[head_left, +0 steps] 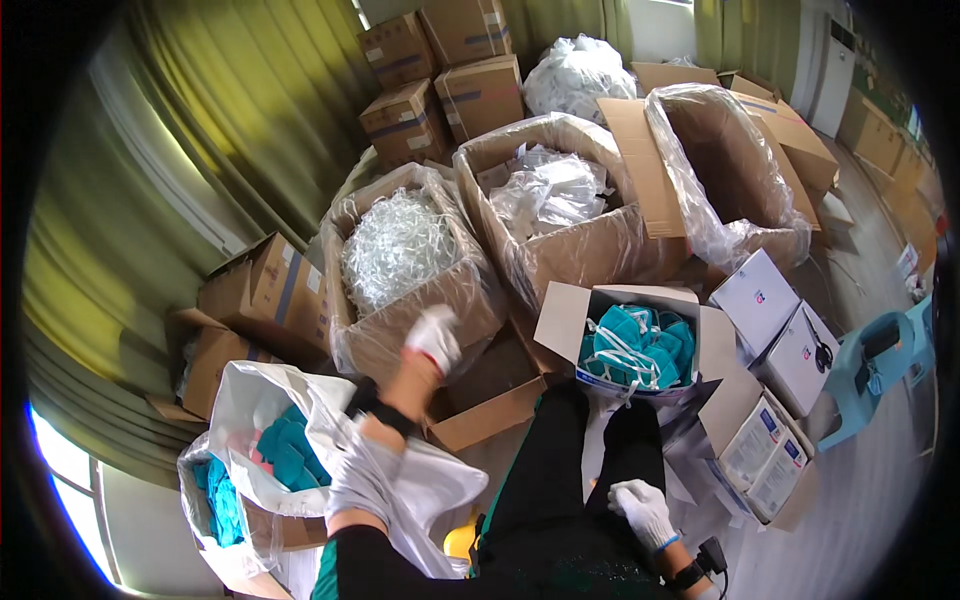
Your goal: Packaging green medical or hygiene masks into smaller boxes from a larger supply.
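Note:
My left hand [435, 338], in a white glove, is reached out over the near edge of a plastic-lined carton full of clear, thin strips [400, 245]. Motion blurs its fingers, so their hold cannot be made out. My right hand [645, 512], also white-gloved, rests low over my right thigh with its fingers curled in and nothing visible in them. In front of my knees, an open carton [700, 345] holds a heap of teal face masks [640, 345] with white straps, one strap hanging over its near side. By my left forearm, a white sack [255, 385] contains teal pieces [292, 450].
Farther off stand a lined carton of clear plastic packaging [560, 190] and another lined carton [720, 160]. Stacked boxes [440, 80] line the curtains. At right are white boxes [757, 295], black scissors [823, 352], a carton of packets [765, 450] and a light-blue plastic stool [865, 385].

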The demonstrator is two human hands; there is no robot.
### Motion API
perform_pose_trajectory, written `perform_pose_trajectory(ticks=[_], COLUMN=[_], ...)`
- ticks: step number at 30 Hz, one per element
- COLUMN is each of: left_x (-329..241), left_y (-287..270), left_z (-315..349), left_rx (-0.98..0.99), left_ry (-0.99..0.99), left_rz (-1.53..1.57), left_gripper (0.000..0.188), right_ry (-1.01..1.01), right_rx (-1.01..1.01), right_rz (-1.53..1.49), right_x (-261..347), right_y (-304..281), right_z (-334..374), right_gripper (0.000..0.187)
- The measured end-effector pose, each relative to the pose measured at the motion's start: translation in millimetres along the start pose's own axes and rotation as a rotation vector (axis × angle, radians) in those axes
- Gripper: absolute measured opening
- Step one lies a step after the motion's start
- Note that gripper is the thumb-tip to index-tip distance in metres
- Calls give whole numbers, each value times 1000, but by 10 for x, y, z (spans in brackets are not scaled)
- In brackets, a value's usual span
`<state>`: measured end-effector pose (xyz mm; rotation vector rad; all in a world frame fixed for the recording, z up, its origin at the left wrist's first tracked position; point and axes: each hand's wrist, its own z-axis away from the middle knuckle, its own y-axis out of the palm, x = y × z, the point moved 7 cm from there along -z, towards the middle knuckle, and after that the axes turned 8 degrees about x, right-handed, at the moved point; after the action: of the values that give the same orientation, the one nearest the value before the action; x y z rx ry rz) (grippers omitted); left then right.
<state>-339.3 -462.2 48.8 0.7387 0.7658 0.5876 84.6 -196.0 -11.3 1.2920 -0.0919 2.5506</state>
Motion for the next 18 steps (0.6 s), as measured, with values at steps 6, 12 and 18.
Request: perform_pose_trajectory(ticks=[6, 12, 18], left_x=[-2100, -876, 1220], left_y=[342, -573, 115], left_z=[-372, -844, -439], left_rx=[282, 71, 39], left_ry=[352, 353, 265], left_rz=[-408, -618, -1099], left_gripper=[44, 31, 21], right_ry=[-13, -76, 74], right_rx=[-57, -29, -11], right_rz=[-106, -77, 143], right_x=[104, 9, 146], right_y=[-22, 22, -25], right_z=[115, -47, -30], right_gripper=[20, 21, 20])
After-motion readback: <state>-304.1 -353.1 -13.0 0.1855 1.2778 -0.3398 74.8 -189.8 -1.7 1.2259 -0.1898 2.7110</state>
